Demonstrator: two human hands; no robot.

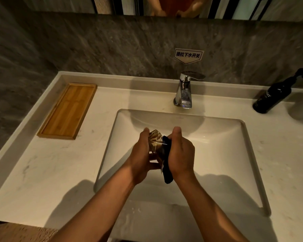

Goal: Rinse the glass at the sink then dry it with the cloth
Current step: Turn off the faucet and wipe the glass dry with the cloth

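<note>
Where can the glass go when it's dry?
Bare counter lies between the wooden tray and the sink, nearest the left hand holding the glass. More room sits right of the sink, below the black bottle. The strip around the tap is tighter.
</note>
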